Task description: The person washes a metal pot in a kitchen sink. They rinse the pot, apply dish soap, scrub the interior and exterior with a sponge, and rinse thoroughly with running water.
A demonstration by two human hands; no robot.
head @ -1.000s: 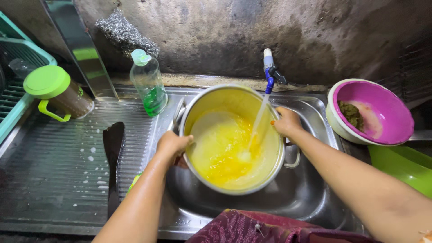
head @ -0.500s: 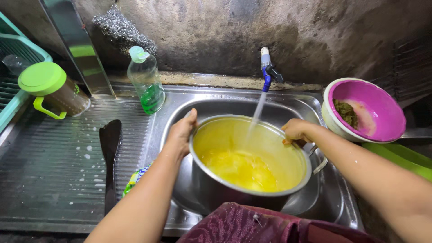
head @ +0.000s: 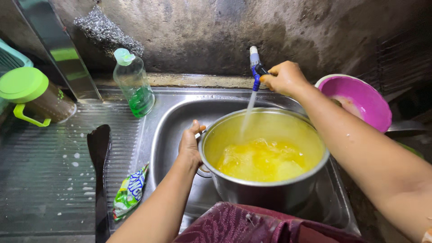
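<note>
A large steel pot [head: 265, 191] stands in the steel sink [head: 171, 121], holding foamy yellow water [head: 263, 159]. My left hand [head: 190, 144] grips the pot's left rim near its handle. My right hand [head: 284, 77] is closed on the blue lever of the tap [head: 255, 63] at the back wall. A thin stream of water falls from the tap into the pot.
A clear bottle of green liquid [head: 134, 85] stands at the sink's back left. A black spatula [head: 99, 166] and a green sachet [head: 130, 191] lie on the ribbed drainboard. A green-lidded jug [head: 33, 96] sits far left, a pink bowl [head: 360, 99] at right. Steel wool [head: 105, 31] hangs on the wall.
The pot went from tilted to upright under the tap. My right hand left the pot's right rim and rose to the tap lever. My left hand stays on the left rim.
</note>
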